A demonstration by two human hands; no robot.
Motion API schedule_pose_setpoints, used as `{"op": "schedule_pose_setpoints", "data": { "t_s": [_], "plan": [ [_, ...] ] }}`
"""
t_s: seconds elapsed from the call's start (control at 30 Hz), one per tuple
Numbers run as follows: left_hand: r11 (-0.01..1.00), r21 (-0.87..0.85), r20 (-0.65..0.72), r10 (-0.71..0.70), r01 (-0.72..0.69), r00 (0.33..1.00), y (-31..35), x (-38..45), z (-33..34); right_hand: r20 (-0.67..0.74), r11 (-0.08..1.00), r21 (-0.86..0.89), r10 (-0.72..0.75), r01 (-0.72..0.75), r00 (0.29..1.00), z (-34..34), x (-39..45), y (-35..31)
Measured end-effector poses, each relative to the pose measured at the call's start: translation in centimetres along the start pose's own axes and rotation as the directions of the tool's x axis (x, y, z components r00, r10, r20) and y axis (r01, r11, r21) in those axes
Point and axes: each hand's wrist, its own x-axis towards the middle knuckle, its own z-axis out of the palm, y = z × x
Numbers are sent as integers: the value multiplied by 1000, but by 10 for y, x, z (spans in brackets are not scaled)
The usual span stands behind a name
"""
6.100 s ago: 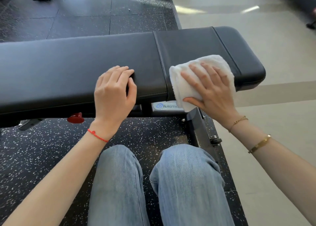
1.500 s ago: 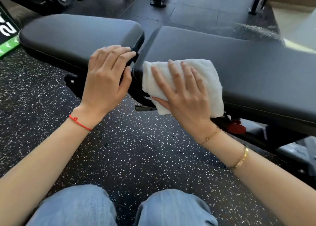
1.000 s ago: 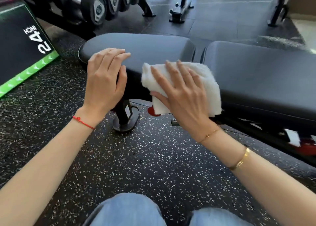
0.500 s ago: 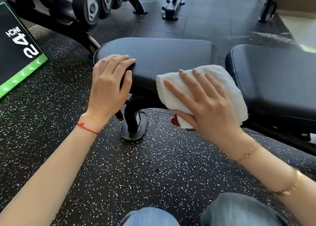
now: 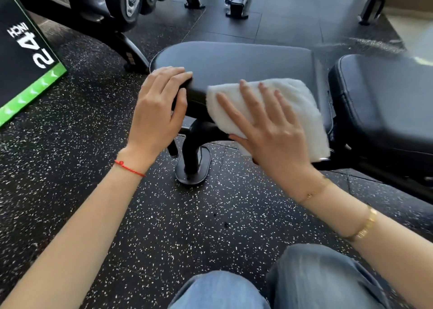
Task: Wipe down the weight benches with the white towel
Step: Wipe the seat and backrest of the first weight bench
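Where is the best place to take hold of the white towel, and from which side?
Probably its near edge, from the person's side: the towel drapes over the seat pad's front, so that edge hangs free to pinch.

A soft, fluffy cloth towel is seen on a smooth, faintly shiny black bench pad. The floor is made of rough, speckled rubber.
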Motion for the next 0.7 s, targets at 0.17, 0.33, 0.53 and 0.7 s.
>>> {"op": "schedule_pose_setpoints", "data": {
  "t_s": [0.17,0.33,0.53,0.7],
  "plan": [
    [1000,-13,17,4,-4,1000,-1,-1,-2,66,991,123,52,-60,996,-3,-1,7],
    [1000,-26,61,-12,14,998,0,0,-6,296,958,274,-1,-83,955,-8,56,-29],
    [998,-25,90,-53,56,995,18,-2,-13,254,956,292,-37,-40,966,-10,41,-16],
    [1000,17,123,-19,17,992,51,-6,-13,199,966,252,-1,-50,980,-10,8,9]
  ]
}}
